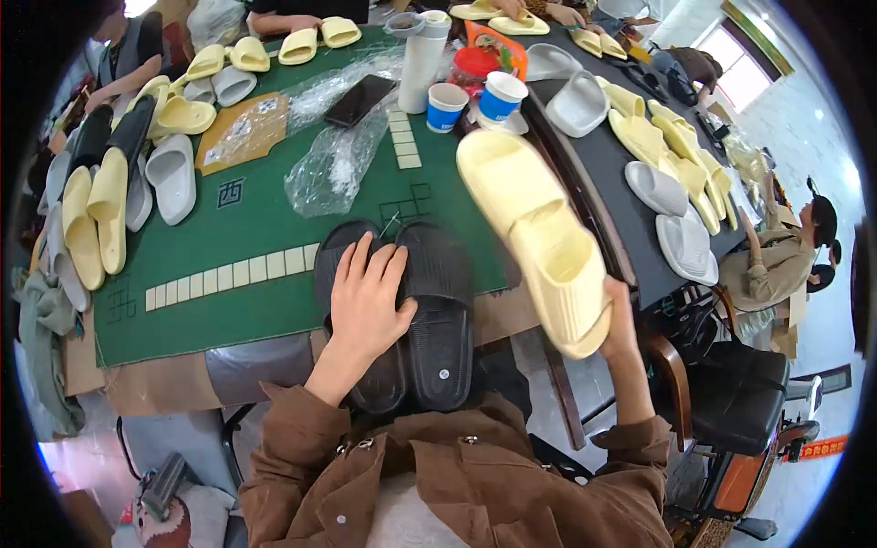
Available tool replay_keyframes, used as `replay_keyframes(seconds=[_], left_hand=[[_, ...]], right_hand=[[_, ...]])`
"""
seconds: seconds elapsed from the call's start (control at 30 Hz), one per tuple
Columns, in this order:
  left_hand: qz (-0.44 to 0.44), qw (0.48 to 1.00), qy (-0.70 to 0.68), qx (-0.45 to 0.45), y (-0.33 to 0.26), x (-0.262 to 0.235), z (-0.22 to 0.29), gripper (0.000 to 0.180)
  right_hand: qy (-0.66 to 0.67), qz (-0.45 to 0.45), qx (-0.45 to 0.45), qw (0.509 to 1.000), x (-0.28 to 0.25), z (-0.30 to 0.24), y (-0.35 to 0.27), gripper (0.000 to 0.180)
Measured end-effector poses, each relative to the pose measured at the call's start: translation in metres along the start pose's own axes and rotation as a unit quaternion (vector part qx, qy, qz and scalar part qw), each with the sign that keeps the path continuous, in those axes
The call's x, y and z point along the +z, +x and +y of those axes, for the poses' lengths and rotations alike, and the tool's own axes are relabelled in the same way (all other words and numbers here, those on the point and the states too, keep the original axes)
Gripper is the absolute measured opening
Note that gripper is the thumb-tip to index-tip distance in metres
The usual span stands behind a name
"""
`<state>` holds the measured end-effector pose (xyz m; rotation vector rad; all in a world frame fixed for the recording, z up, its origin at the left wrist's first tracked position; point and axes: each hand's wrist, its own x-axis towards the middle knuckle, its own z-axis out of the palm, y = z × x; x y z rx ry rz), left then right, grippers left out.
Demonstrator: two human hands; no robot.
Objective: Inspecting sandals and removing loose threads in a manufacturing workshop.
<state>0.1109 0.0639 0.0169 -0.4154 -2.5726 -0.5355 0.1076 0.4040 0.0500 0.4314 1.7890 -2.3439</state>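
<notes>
A pair of black slide slippers (440, 333) lies side by side at the near edge of the green table mat, close to my body. My left hand (370, 297) rests flat on the left one, fingers stretched out over its strap and holding nothing. A thin thread or tie (392, 221) shows between the two far ends. Off to the right, my right hand (620, 320) grips the near end of a pale yellow slide slipper (566, 283) and holds it raised and tilted. Motion blurs it, and I cannot tell whether a second one is tucked into it.
White tiles (228, 276) form a row on the mat. Beyond lie clear plastic bags (333, 169), a phone (360, 100) and paper cups (447, 108). Yellow and grey slippers (171, 178) crowd the left; others (685, 242) cover the dark table at right. Other people work around.
</notes>
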Motion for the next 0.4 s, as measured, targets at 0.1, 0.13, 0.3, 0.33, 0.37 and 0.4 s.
replay_keyframes(seconds=[0.1,0.13,0.3,0.33,0.37,0.4], left_hand=[[0.004,1.0,-0.01,0.01,-0.001,0.001,-0.005,0.057],[0.001,1.0,-0.007,0.008,-0.001,-0.001,-0.008,0.057],[-0.035,0.999,-0.007,0.018,-0.002,-0.009,-0.014,0.058],[-0.036,0.999,-0.005,0.018,-0.003,-0.011,-0.014,0.058],[-0.026,0.999,0.009,0.027,-0.006,-0.013,-0.013,0.063],[-0.016,0.999,0.024,0.033,-0.009,-0.013,-0.012,0.068]], right_hand=[[-0.008,-0.045,0.078,0.996,-0.009,0.034,0.011,0.051],[-0.019,-0.028,0.091,0.995,-0.001,0.042,0.012,0.05],[-0.309,-0.013,-0.07,0.948,0.006,0.052,0.023,0.049],[-0.308,-0.015,-0.07,0.949,0.004,0.05,0.026,0.049],[-0.355,-0.028,-0.064,0.932,0.001,0.047,0.028,0.048],[-0.401,-0.044,-0.058,0.913,0.009,0.032,0.025,0.047]])
